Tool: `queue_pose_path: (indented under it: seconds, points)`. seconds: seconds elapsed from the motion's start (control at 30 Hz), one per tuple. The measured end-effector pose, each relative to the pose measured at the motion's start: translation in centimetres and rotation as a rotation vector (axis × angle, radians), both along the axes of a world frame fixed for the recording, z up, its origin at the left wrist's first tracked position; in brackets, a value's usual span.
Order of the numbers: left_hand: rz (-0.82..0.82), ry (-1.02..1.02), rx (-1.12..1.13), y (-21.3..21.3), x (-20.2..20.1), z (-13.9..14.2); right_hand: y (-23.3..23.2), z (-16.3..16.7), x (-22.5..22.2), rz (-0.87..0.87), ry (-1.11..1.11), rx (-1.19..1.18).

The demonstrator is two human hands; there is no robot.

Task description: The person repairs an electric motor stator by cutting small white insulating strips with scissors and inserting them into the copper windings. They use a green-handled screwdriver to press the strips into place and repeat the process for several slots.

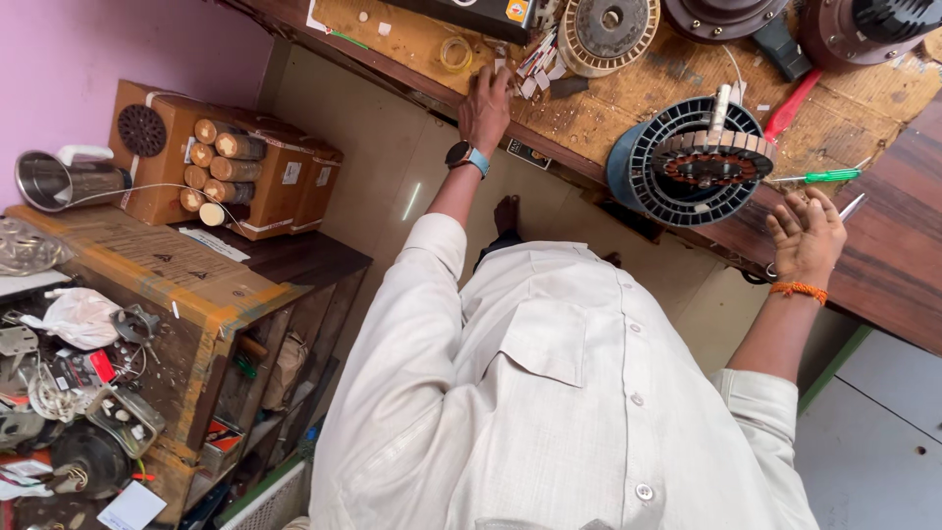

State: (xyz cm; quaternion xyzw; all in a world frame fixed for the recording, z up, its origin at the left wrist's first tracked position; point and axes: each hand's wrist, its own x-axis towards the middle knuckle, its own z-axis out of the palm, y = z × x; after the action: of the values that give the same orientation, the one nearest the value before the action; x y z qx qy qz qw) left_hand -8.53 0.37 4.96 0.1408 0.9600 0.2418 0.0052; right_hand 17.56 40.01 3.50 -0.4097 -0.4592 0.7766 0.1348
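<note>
We judge the stator [708,162], upper right, heavy and rigid; grip its rim. Right hand [807,236] open, empty; left hand [486,106] flat on bench [599,118].

Fan stator in a blue housing, and slips of insulation paper

The round stator [708,165], copper-wound inside a ribbed blue housing, lies flat just beyond the right hand [807,236]. Small white and pink paper slips [538,65] lie scattered just past the left hand [485,106] fingertips.

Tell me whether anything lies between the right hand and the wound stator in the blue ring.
Nothing visible does. The right hand, open and palm up, is beside the stator with only bare bench edge between; the green screwdriver lies off that line.
</note>
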Motion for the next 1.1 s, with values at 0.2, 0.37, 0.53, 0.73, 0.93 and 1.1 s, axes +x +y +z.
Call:
queue_pose_path:
  seconds: [0.2,0.37,0.53,0.73,0.93,1.1]
  points:
    - [-0.025,0.322,-0.156,0.0,-3.1,0.3,0.0,0.2,1.3,-0.067,-0.016,0.004]
    - [-0.29,0.369,-0.113,2.9,-3.9,0.3,-0.2,0.2,2.0,-0.114,-0.023,0.004]
    - [-0.157,0.213,-0.142,5.1,-4.9,1.2,-0.6,0.7,2.1,-0.098,-0.001,0.057]
    - [-0.022,0.021,-0.161,6.8,-4.6,0.4,-0.6,0.3,3.5,-0.166,-0.054,0.078]
    - [0.046,0.041,0.003,8.2,-4.2,-0.1,-0.1,0.6,4.5,-0.159,0.002,0.081]
    - [-0.004,0.052,0.287,9.6,-4.2,1.3,1.3,1.2,3.9,-0.148,-0.097,0.247]
